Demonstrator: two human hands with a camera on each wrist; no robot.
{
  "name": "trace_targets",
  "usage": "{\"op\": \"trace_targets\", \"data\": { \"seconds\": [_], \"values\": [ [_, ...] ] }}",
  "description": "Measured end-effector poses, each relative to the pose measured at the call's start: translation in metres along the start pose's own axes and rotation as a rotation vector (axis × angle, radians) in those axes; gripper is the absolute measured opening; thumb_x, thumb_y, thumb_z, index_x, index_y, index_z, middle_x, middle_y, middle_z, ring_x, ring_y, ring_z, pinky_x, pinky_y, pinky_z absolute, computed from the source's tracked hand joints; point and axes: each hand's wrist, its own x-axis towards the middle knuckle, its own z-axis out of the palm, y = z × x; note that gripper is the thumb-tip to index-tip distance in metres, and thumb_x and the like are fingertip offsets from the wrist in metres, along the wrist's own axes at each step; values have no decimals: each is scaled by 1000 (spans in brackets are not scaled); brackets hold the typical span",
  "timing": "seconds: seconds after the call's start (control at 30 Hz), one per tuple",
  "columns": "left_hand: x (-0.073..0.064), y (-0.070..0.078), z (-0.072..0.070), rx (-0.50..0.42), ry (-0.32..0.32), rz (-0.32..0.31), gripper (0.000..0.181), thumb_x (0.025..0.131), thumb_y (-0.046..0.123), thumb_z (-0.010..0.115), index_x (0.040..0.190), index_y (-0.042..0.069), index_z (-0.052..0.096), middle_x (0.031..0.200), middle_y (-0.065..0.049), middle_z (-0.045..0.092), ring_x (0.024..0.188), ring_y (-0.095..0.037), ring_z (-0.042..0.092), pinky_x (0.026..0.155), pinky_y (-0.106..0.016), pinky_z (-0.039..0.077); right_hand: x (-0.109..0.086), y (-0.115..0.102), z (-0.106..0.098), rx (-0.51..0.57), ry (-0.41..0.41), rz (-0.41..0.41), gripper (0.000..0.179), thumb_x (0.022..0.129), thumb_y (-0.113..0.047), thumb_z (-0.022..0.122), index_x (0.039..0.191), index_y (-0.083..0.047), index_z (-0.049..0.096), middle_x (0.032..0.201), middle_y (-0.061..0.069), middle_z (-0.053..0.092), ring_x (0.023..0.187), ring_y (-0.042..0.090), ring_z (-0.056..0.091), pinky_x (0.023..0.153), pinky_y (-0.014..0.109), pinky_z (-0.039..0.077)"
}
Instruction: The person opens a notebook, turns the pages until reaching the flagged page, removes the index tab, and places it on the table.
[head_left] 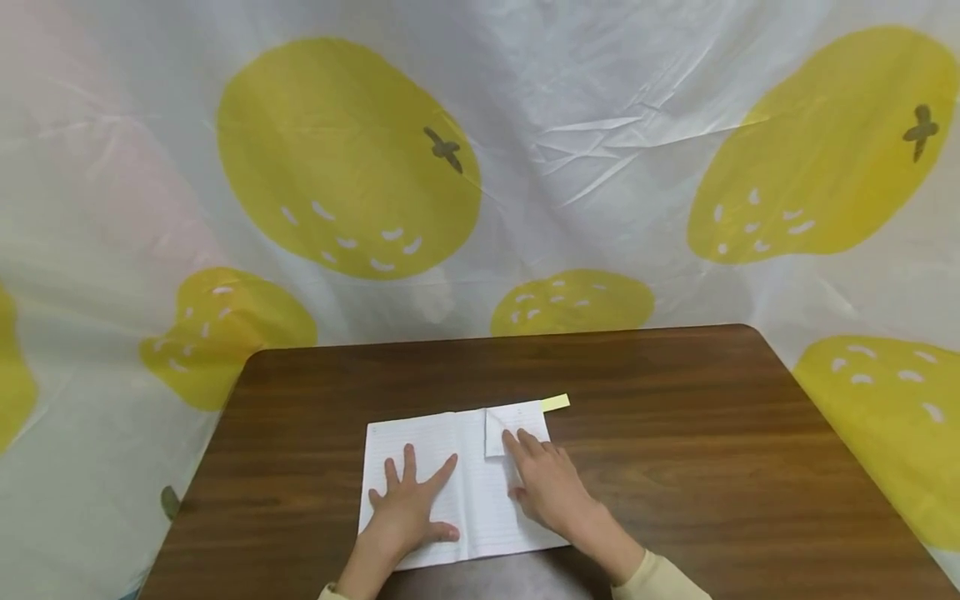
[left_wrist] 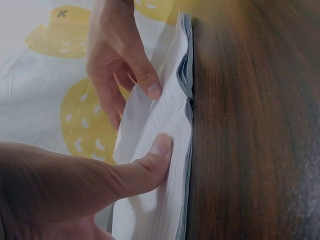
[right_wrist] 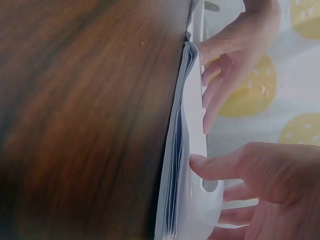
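Note:
An open notebook point(head_left: 477, 492) with lined white pages lies on the brown table in the head view. Spread wide, my left hand point(head_left: 405, 510) rests on the left page, its thumb near the centre fold. Toward the top of the right page, a corner of paper is folded over into a flap point(head_left: 493, 439). My right hand point(head_left: 553, 490) presses its extended fingertips on the right side of this flap. In the right wrist view, the right thumb point(right_wrist: 215, 166) touches the page close to the notebook's layered lower edge point(right_wrist: 176, 150).
A pale yellow paper strip point(head_left: 556, 403) sticks out from the notebook's top right corner. The wood-grain table point(head_left: 697, 442) extends around the notebook on all sides. Behind it hangs a white curtain point(head_left: 585, 100) printed with large yellow fruits.

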Motion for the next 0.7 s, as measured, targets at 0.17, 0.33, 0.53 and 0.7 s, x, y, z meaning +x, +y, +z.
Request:
{"op": "trace_targets", "data": {
  "seconds": [0.17, 0.33, 0.53, 0.7],
  "values": [
    [-1, 2, 2, -7, -4, -1, 96, 68, 46, 88, 153, 29, 45, 160, -40, 17, 140, -72, 19, 96, -87, 27, -6, 1, 1, 13, 56, -31, 74, 72, -10, 88, 137, 1, 54, 125, 26, 65, 101, 45, 66, 84, 59, 54],
    [-2, 2, 6, -17, -5, 7, 98, 68, 46, 87, 154, 29, 44, 160, -40, 16, 140, -72, 18, 95, -88, 27, -12, 5, 3, 14, 115, -58, 70, 72, -10, 88, 134, 1, 58, 118, 21, 68, 99, 40, 68, 86, 53, 54],
    [-1, 5, 7, -18, -9, 10, 97, 69, 46, 86, 154, 28, 43, 160, -40, 16, 140, -71, 18, 96, -87, 27, -17, 9, 0, 83, 235, -67, 49, 78, -9, 84, 124, 0, 67, 106, 12, 71, 92, 29, 71, 80, 43, 58],
    [0, 7, 6, -23, -16, 9, 98, 69, 46, 86, 154, 29, 42, 161, -39, 15, 141, -71, 16, 97, -87, 26, -14, 14, -7, 247, 301, -16, 17, 83, -3, 79, 100, -3, 73, 83, 2, 71, 70, 9, 65, 63, 26, 55]
  ]
}}
